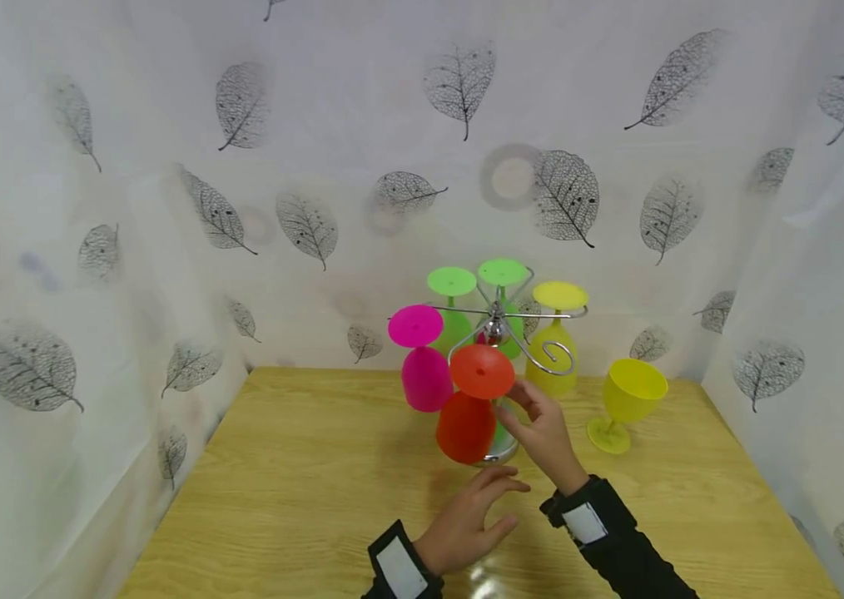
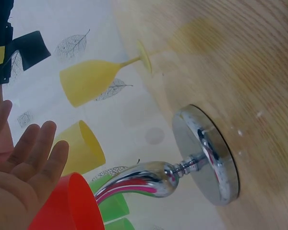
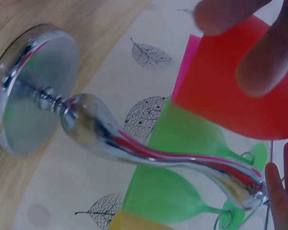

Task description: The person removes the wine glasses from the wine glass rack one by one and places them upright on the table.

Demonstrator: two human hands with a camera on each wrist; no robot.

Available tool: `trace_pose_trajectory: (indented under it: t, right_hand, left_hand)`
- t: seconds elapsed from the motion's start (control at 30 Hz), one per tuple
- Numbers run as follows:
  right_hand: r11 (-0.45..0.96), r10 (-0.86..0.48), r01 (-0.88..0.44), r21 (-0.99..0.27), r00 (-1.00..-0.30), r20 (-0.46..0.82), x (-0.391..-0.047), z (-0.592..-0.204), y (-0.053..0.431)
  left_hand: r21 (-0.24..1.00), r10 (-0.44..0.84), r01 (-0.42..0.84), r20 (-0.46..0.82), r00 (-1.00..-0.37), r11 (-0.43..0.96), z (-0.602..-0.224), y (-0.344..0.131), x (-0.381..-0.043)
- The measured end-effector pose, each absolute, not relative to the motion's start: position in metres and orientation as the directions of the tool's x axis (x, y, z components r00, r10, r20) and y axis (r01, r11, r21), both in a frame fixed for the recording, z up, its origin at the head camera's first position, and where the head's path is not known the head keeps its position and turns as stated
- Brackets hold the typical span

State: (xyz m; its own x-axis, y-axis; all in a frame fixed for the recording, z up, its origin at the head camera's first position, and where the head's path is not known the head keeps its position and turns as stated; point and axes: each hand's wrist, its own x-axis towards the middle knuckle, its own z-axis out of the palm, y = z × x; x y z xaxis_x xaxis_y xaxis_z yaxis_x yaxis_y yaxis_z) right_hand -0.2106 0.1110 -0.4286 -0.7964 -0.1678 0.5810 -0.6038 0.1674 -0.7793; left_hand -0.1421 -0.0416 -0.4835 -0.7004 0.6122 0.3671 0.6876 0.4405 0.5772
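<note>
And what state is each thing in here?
Rack: upright, front-right hook bare.
Left green goblet: hanging upside down.
Right green goblet: hanging upside down.
Magenta goblet: hanging upside down.
Hung yellow goblet: upside down.
Red goblet: upside down, tilted.
Freestanding yellow goblet: upright.
Left hand: fingers relaxed, holding nothing.
Right hand: at red goblet, grip unclear.

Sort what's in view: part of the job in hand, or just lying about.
Seemingly the job's:
right hand
left hand
chrome rack
hanging red goblet
hanging magenta goblet
hanging green goblets
hanging yellow goblet
standing yellow goblet, probably

Just there:
wooden table
leaf-print sheet behind
</note>
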Motion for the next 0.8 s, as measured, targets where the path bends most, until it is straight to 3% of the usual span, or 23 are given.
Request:
trace_pose_trajectory:
  t: [0.47, 0.8]
  right_hand:
    - [0.260, -0.198, -0.552, -0.792, -0.834, 0.515, -0.222, -0.423, 0.098]
    - [0.144, -0.172, -0.627, -0.766, -0.778, 0.605, -0.226, -0.424, 0.092]
  left_hand:
    - [0.601, 0.633, 0.648, 0.284, -0.720, 0.468, -0.481, -0.040, -0.155]
    - [0.578, 0.631, 0.656, 0.287, -0.720, 0.485, -0.484, -0.039, -0.178]
